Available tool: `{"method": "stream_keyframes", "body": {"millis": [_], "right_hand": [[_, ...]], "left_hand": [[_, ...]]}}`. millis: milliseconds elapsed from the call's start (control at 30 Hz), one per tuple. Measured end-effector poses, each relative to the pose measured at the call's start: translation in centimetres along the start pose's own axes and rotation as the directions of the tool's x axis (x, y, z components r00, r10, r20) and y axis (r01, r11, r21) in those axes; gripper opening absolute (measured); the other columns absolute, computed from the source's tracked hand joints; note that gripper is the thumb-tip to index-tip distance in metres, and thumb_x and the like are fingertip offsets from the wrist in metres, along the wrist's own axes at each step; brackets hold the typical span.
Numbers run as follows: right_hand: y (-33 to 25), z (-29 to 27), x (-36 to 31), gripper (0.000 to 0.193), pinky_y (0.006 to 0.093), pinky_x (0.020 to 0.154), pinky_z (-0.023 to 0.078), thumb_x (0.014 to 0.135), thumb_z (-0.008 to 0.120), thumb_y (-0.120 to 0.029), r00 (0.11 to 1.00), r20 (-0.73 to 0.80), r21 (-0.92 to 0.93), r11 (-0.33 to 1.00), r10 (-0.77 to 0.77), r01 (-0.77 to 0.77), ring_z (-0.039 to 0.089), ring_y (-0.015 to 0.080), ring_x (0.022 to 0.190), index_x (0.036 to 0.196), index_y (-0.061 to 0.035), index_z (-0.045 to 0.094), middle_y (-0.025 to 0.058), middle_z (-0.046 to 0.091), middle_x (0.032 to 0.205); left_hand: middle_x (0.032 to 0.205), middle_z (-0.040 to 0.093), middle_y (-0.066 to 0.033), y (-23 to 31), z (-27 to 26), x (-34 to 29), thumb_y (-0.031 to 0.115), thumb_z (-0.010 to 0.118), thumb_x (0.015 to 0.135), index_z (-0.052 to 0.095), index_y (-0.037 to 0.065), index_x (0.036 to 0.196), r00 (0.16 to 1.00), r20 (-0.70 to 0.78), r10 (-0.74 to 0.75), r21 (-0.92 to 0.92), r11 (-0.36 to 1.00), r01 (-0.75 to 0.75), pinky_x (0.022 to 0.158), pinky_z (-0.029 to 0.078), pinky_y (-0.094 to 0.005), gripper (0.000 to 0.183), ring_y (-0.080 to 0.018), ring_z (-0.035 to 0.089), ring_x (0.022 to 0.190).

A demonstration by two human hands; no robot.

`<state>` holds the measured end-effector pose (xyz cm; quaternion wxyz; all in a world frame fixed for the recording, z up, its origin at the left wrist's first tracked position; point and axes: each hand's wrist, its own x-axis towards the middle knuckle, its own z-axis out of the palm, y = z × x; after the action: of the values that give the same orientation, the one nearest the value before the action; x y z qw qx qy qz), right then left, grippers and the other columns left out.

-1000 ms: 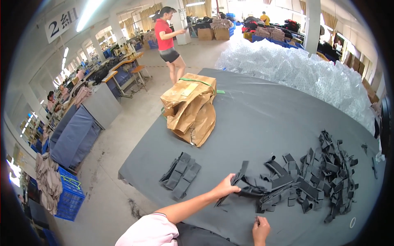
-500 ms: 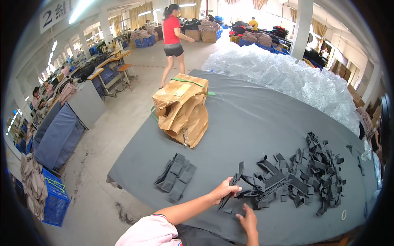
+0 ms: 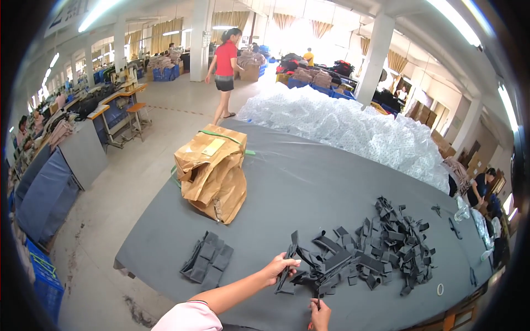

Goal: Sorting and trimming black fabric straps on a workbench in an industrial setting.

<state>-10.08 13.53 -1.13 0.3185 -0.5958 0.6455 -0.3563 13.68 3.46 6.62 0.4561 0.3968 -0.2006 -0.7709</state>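
My left hand [image 3: 279, 268] is closed round a small stack of dark grey fabric strips [image 3: 291, 251], held upright above the table. Close by on the right, my right hand [image 3: 319, 316] pinches a narrow dark piece [image 3: 318, 302] at the table's near side; its kind is too small to make out. Beyond both hands spreads a loose heap of dark fabric pieces [image 3: 381, 256], its near end touching or nearly touching the held stack. To the left of my left forearm, several folded dark fabric pieces [image 3: 208, 259] lie side by side in a neat pile.
A torn brown paper package [image 3: 212, 171] with a green strap stands on the grey-covered table [image 3: 309, 187]. A tape ring [image 3: 440, 289] lies near the right edge. Clear bubble wrap [image 3: 353, 132] is heaped beyond the table. A person in red [image 3: 225, 60] is on the floor behind.
My right hand has gone from spread fingers to a pinch on a narrow dark piece. My left hand still grips its strips. The whole view has shifted, and the person in red has walked on.
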Motion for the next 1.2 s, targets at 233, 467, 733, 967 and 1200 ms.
{"method": "stream_keyframes", "body": {"millis": [233,467,733,967,1200], "right_hand": [[-5.7,-0.6,-0.2,0.015,0.033,0.065,0.049,0.087,0.056,-0.011,0.998,0.043,0.053,0.997,0.049,-0.051,0.063,0.0219,0.071,0.098,-0.0048,0.064,0.0122,0.064,0.081],[-1.4,2.5,1.1,0.019,0.0336,0.064,0.051,0.082,0.059,-0.006,0.999,0.034,-0.092,0.996,0.004,-0.001,0.063,0.0238,0.069,0.101,-0.0048,0.064,0.0097,0.06,0.094],[0.5,3.8,1.1,0.026,0.0369,0.074,0.05,0.078,0.064,-0.009,0.991,0.081,-0.271,0.954,-0.11,0.128,0.062,0.0289,0.083,0.103,-0.0066,0.063,0.0118,0.059,0.099],[-0.3,4.0,0.5,0.02,0.0409,0.077,0.048,0.08,0.061,-0.012,0.979,0.197,-0.247,0.964,-0.046,0.095,0.059,0.0346,0.088,0.1,-0.0082,0.064,0.0147,0.06,0.096],[-3.5,1.1,2.0,0.02,0.0366,0.078,0.047,0.082,0.06,-0.01,0.993,0.12,-0.174,0.985,0.004,0.017,0.06,0.0314,0.089,0.099,-0.0024,0.063,0.0152,0.062,0.096]], "left_hand": [[0.083,0.058,-0.0042,1.1,0.6,-0.1,0.016,0.071,0.076,0.04,0.003,0.113,0.999,0.025,0.033,-0.011,0.999,-0.033,0.054,0.047,-0.0257,0.05,-0.0109,0.057,0.064],[0.083,0.057,-0.0043,0.6,-0.6,0.4,0.018,0.074,0.073,0.04,0.002,0.116,1.0,-0.006,0.008,0.013,1.0,-0.008,0.054,0.046,-0.0245,0.056,-0.0103,0.056,0.063],[0.085,0.061,-0.0062,0.8,-1.0,0.9,0.016,0.071,0.077,0.04,0.002,0.115,1.0,-0.024,-0.007,0.022,1.0,0.008,0.055,0.047,-0.0247,0.051,-0.0116,0.058,0.066],[0.093,0.063,-0.0072,0.8,-1.5,2.4,0.01,0.069,0.077,0.041,0.003,0.117,0.998,-0.057,-0.003,0.013,1.0,0.004,0.065,0.047,-0.0264,0.049,-0.0159,0.063,0.08],[0.095,0.056,-0.0041,-0.4,-3.9,6.0,0.007,0.073,0.073,0.035,0.003,0.127,0.963,-0.233,0.136,0.125,0.986,-0.109,0.064,0.046,-0.0269,0.066,-0.0123,0.056,0.077]]}}
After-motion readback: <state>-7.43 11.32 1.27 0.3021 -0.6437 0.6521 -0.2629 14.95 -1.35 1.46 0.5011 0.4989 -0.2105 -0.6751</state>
